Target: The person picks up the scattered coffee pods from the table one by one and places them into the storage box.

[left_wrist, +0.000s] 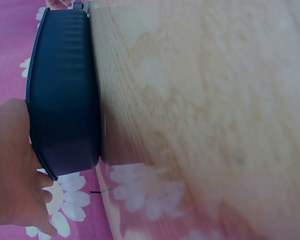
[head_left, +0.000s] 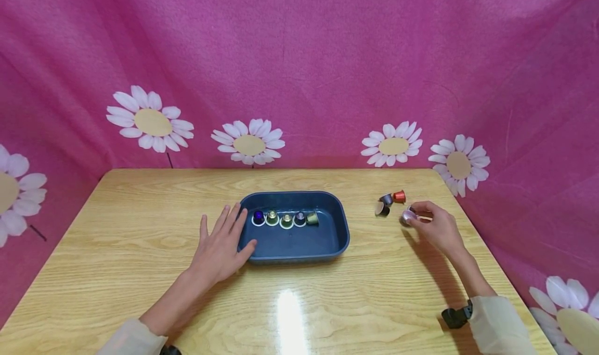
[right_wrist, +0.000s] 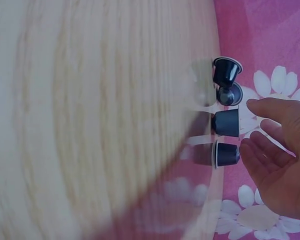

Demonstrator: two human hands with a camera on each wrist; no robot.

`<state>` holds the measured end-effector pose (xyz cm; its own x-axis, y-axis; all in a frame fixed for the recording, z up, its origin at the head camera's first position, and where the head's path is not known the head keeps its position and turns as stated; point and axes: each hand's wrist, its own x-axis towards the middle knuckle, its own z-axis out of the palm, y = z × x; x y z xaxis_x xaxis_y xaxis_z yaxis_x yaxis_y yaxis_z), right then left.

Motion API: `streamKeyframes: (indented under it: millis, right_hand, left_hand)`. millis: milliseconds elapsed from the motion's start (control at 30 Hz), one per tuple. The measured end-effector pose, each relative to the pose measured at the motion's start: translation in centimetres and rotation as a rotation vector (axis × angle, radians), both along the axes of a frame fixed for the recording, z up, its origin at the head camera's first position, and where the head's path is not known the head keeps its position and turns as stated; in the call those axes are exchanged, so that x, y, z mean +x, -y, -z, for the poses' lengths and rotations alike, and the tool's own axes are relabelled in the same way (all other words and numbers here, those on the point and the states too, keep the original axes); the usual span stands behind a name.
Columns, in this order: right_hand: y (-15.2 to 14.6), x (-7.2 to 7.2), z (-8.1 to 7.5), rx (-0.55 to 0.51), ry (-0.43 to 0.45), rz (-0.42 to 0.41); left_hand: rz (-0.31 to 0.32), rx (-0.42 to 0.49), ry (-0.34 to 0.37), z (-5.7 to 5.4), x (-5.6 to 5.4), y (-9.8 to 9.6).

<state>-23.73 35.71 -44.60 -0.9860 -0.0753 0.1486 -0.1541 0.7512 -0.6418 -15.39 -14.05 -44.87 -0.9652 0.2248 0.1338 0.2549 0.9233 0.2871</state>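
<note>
My left hand lies spread over the left end of a dark blue plastic basin, fingers on the rim. In the basin is a row of coffee capsules: a dark blue one, two greenish ones, a grey-purple one, and a light green one tipped on its side. Over at the right, my right hand has its fingertips right at a pale purple capsule on the table. In the right wrist view, thumb and fingers are apart above an upright capsule.
Left of my right hand sit a red capsule, a dark grey-blue one and a black one with a tan lid. They share the wooden table. A pink flowered cloth hangs behind and along the sides.
</note>
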Motion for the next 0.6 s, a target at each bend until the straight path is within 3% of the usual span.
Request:
streamKeyframes:
  millis: [600]
  right_hand:
    - [-0.48, -0.55, 0.86, 0.008, 0.037, 0.032]
  left_hand:
    - [0.003, -0.010, -0.005, -0.13, 0.06, -0.02]
